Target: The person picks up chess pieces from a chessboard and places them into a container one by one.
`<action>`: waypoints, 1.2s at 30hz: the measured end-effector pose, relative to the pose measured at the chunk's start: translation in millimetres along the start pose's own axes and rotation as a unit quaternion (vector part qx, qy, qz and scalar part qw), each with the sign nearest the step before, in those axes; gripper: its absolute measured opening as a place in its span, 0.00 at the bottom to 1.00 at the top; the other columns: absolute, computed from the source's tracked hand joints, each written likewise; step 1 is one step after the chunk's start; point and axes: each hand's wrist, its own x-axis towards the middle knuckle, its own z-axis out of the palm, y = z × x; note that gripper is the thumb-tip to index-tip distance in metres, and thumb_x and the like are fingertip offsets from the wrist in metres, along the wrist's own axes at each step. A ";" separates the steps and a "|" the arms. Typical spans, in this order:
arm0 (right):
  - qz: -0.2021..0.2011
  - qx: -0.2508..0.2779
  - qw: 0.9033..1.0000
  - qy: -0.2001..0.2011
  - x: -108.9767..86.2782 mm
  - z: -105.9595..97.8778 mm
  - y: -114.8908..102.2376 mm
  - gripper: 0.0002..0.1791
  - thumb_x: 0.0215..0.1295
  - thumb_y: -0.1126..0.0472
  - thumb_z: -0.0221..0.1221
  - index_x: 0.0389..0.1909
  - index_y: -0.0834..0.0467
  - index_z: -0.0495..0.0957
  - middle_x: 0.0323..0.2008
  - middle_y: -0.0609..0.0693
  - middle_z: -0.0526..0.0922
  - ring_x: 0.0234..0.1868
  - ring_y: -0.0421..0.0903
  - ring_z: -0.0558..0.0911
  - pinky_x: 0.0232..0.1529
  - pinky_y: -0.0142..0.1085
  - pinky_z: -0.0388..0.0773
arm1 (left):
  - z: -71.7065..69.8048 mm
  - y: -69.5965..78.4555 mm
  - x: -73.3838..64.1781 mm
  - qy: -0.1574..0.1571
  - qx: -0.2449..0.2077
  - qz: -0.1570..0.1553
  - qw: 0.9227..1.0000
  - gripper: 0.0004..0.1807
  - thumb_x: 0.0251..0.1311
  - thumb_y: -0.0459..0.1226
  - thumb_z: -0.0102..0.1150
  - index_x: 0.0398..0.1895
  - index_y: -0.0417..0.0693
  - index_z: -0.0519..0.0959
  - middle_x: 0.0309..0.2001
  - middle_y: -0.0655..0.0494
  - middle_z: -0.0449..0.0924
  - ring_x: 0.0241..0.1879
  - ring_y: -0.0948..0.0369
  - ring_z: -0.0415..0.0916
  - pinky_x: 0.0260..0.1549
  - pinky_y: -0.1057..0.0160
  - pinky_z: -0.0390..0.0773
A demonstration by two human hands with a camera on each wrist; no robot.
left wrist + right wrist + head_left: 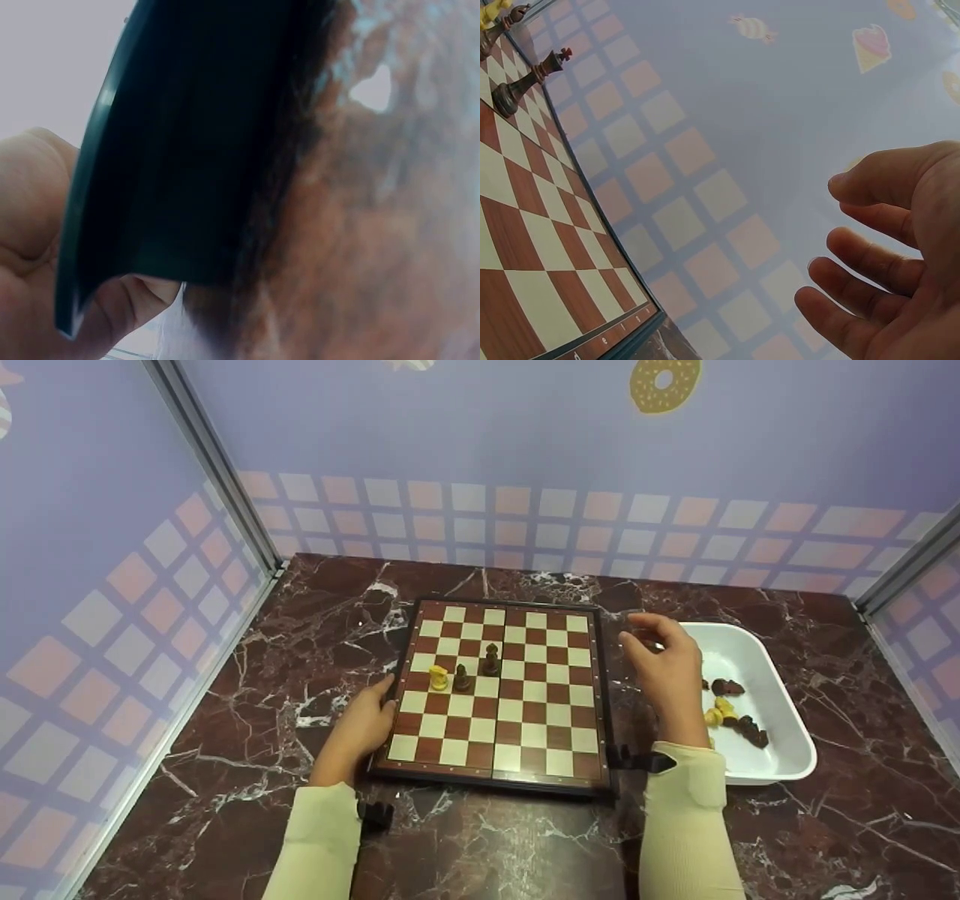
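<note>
Chessboard of red-brown and cream squares, black-rimmed [559, 694], lies between the hands on a dark red marbled tabletop [292, 660]. Its near edge is held by the left hand [365, 724], thumb at the rim; firmness of grip cannot be told. Right hand [671, 671] is raised just off the opposite edge, fingers half curled, a gap left between thumb and forefinger, nothing seen to be held.

Risks, as judged: if the rim is pushed or tipped by the left hand, three narrow-based uprights could be toppled: small yellow piece, seemingly horse-headed [438, 677], nearest that hand; short dark brown piece [462, 681] just beyond; taller dark brown piece with red-tipped crown [491, 661], farthest. Board could be nudged by the black wrist mount [637, 759] below the right hand, carried close to the edge. White rectangular tray with rounded corners [757, 660], just right of the right hand, could be bumped by a low forearm and its contents jostled.

Counts: hands, two. Board, one. Tray, one. Upright on board, three: one yellow, two brown. In tray: at least two dark brown pieces [750, 731], at least two yellow pieces [721, 711]; full count prevented by overlap and forearm.
</note>
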 end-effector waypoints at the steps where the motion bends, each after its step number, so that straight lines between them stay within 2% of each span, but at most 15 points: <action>1: 0.000 0.000 1.000 -0.001 -0.1 0.1 -0.2 0.14 0.54 0.59 0.62 0.43 0.55 0.80 0.41 0.49 0.81 0.44 0.44 0.79 0.43 0.27 0.76 | 0.1 0.0 0.1 0.001 0.001 0.000 1.000 0.28 0.65 0.35 0.41 0.69 0.43 0.54 0.64 0.37 0.61 0.64 0.45 0.59 0.61 0.45 0.61; 7: -0.007 -0.004 1.000 -0.009 -1.3 3.1 -2.1 0.14 0.54 0.60 0.62 0.44 0.55 0.80 0.41 0.51 0.81 0.42 0.43 0.79 0.41 0.28 0.77 | 0.3 0.0 -0.1 0.004 0.002 0.001 1.000 0.28 0.65 0.35 0.41 0.69 0.43 0.54 0.64 0.37 0.62 0.62 0.45 0.62 0.59 0.45 0.64; 10: -0.007 -0.004 1.000 -0.012 -2.2 5.2 -2.2 0.14 0.54 0.59 0.62 0.44 0.54 0.80 0.40 0.52 0.81 0.41 0.42 0.79 0.38 0.26 0.77 | 0.1 -0.1 -0.7 0.003 0.002 0.001 1.000 0.28 0.65 0.35 0.41 0.69 0.43 0.54 0.64 0.37 0.61 0.63 0.45 0.60 0.61 0.45 0.62; 15: -0.007 0.011 1.000 -0.019 -4.0 9.5 -1.9 0.15 0.55 0.59 0.63 0.44 0.54 0.79 0.41 0.50 0.80 0.40 0.41 0.79 0.41 0.27 0.76 | -0.5 0.3 -1.4 -0.001 0.005 -0.005 1.000 0.28 0.66 0.36 0.41 0.69 0.43 0.54 0.65 0.37 0.59 0.65 0.44 0.57 0.63 0.45 0.58; 21: -0.009 0.022 0.999 -0.027 -5.9 15.4 -2.9 0.15 0.55 0.60 0.62 0.44 0.54 0.79 0.41 0.48 0.80 0.40 0.39 0.79 0.43 0.29 0.76 | -1.0 0.9 -1.9 0.001 0.005 -0.004 1.000 0.28 0.65 0.35 0.41 0.69 0.43 0.54 0.65 0.37 0.60 0.65 0.44 0.57 0.62 0.45 0.59; 27: -0.022 0.023 0.999 -0.043 -7.9 19.4 -5.5 0.15 0.54 0.59 0.63 0.44 0.56 0.79 0.44 0.52 0.80 0.42 0.42 0.79 0.45 0.33 0.77 | -1.2 1.4 -1.9 0.005 0.003 0.001 1.000 0.28 0.65 0.35 0.41 0.68 0.42 0.55 0.64 0.37 0.60 0.64 0.44 0.58 0.62 0.45 0.60; 36: -0.025 0.027 0.998 -0.052 -8.4 24.9 -6.9 0.15 0.53 0.59 0.64 0.43 0.56 0.80 0.42 0.51 0.79 0.42 0.44 0.79 0.43 0.25 0.76 | -0.6 1.5 -1.7 0.004 -0.001 -0.003 1.000 0.28 0.65 0.35 0.41 0.69 0.43 0.54 0.65 0.37 0.59 0.64 0.43 0.57 0.62 0.45 0.59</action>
